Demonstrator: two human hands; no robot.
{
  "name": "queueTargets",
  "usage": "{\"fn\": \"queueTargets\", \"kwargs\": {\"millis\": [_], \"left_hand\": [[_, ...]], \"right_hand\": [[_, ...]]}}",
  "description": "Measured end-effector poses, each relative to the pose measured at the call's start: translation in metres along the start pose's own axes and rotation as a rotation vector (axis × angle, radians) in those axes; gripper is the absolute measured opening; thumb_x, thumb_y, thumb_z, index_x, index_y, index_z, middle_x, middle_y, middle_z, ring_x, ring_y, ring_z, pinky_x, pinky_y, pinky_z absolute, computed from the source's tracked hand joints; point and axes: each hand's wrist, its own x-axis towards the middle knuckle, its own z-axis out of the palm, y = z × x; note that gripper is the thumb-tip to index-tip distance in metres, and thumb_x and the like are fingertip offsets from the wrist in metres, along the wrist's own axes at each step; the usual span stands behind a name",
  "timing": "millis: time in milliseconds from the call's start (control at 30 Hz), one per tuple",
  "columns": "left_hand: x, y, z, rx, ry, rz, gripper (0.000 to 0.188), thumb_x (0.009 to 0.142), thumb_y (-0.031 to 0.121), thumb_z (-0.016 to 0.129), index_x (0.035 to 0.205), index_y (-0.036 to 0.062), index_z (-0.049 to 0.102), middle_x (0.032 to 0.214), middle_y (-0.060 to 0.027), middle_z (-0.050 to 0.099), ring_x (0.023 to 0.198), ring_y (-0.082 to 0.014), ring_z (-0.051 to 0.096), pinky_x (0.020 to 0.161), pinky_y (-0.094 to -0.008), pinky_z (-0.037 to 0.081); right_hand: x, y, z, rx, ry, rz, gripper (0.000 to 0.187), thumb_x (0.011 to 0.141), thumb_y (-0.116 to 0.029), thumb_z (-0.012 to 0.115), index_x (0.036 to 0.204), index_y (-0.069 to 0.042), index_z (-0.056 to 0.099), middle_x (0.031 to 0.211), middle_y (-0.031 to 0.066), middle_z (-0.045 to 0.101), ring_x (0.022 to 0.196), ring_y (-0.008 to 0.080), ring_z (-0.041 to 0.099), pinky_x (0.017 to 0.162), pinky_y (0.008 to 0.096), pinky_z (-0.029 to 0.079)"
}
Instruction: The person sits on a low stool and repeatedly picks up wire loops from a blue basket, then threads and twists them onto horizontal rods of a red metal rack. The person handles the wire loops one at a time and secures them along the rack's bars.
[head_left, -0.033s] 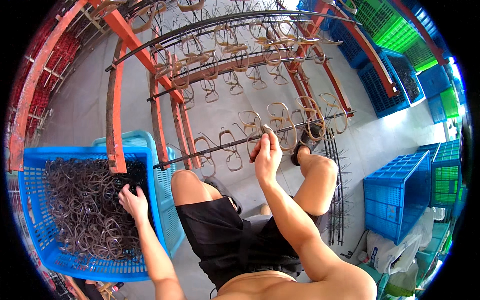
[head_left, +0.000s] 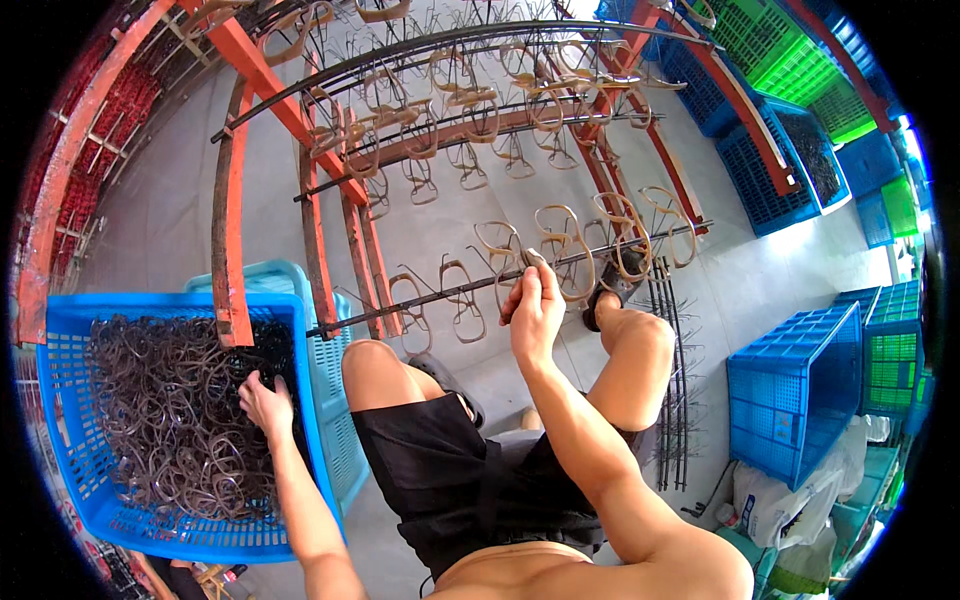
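Head cam: L hand [head_left: 267, 405] is at the R side of the dark glasses frames [head_left: 180, 420] heaped in a blue basket [head_left: 314, 400], fingertips down among them; can't tell if its grip has one. R hand [head_left: 535, 305] is up at the black rod [head_left: 430, 299], fingers bunched nr the tan frames [head_left: 563, 239] hung along it; can't tell what that grip has, if anything. Red rack [head_left: 232, 230] stands ahead, w/ more frames on its upper rods. Blue crate [head_left: 790, 400] on floor, far R.
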Motion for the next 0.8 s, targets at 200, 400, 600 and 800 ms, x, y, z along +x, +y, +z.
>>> {"fn": "queueTargets", "kwargs": {"millis": [200,400,600,800], "left_hand": [[0.035,-0.054,0.091,-0.058,-0.238,0.017,0.045,0.077,0.019,0.066,0.114,0.0009,0.050,0.120,-0.0225,0.042,0.103,-0.0425,0.047,0.087,-0.0470,0.041],[0.059,-0.152,0.126,-0.182,-0.156,0.051,0.026,0.079,0.015,0.062,0.097,-0.0012,0.054,0.102,-0.0202,0.052,0.092,-0.0405,0.052,0.078,-0.0469,0.043],[0.008,-0.023,0.014,-0.136,0.179,0.183,0.027,0.093,0.022,0.046,0.092,-0.0029,0.055,0.083,-0.0171,0.060,0.081,-0.0387,0.057,0.070,-0.0443,0.043],[-0.009,-0.044,-0.003,-0.661,0.108,0.030,0.032,0.092,0.030,0.051,0.099,-0.0009,0.058,0.077,-0.0099,0.061,0.067,-0.0194,0.057,0.062,-0.0318,0.045]], "right_hand": [[0.006,0.004,-0.002,0.025,-0.009,-0.024,0.024,0.095,-0.016,0.045,0.110,0.002,0.052,0.053,-0.0019,0.043,0.040,0.0053,0.040,0.035,0.0211,0.034],[-0.004,0.006,0.024,0.036,-0.044,-0.008,0.017,0.094,-0.018,0.048,0.091,-0.002,0.052,0.053,-0.0018,0.041,0.040,0.0055,0.041,0.034,0.0217,0.035],[-0.005,0.006,0.013,-0.170,-0.039,-0.060,0.021,0.092,-0.019,0.052,0.104,-0.002,0.058,0.051,-0.0020,0.044,0.040,0.0054,0.043,0.035,0.0224,0.037],[-0.004,0.020,0.017,-0.498,-0.039,-0.270,0.027,0.092,-0.018,0.053,0.114,-0.004,0.058,0.050,-0.0013,0.046,0.042,0.0045,0.045,0.038,0.0235,0.039]]}}
